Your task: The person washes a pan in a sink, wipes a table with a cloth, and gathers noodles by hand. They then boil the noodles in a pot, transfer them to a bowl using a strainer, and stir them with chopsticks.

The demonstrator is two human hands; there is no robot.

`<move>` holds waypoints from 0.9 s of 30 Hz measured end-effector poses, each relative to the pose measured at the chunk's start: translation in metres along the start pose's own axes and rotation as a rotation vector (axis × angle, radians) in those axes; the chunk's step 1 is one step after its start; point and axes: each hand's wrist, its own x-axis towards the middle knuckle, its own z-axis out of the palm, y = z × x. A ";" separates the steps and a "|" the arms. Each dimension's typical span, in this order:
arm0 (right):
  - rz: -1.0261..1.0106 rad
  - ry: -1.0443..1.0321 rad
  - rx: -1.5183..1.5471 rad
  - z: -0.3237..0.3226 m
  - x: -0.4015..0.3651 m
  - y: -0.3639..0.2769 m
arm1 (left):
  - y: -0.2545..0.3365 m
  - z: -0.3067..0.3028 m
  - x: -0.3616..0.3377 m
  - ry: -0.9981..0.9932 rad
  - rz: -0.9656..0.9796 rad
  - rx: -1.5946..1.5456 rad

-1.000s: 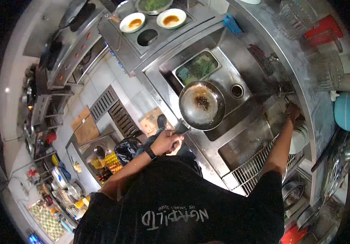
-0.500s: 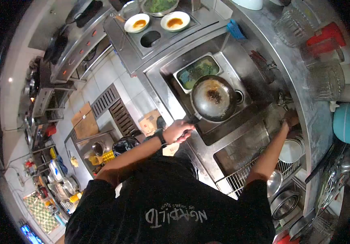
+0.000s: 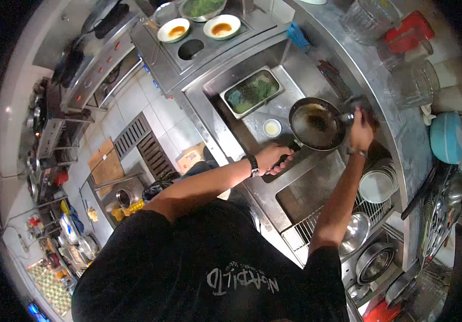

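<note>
Over the steel sink (image 3: 290,80) I see a dark round frying pan (image 3: 316,124). Its black handle is wrapped by the fingers of my left hand (image 3: 275,159), at the pan's lower left. Beyond the pan's right edge, my right hand (image 3: 361,130) has its fingers closed at the faucet (image 3: 347,116), whose body they partly hide. A rectangular metal tray (image 3: 251,92) with greenish contents lies in the sink, up and left of the pan. Between tray and pan sits a small white cup (image 3: 272,127).
Two white bowls with brown sauce (image 3: 222,27) stand on the counter above. White plates (image 3: 377,185) rest on the wire rack (image 3: 308,231) at the lower right. Glass jugs (image 3: 370,21) and a blue bowl (image 3: 446,138) are on the right shelf.
The pan has shifted right, uncovering the small white cup. My left hand moved right with its handle. My right hand has moved up and left to the faucet.
</note>
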 end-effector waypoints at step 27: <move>-0.390 -0.368 -0.460 0.479 -0.031 -0.107 | -0.069 -0.092 0.106 -0.301 0.194 0.172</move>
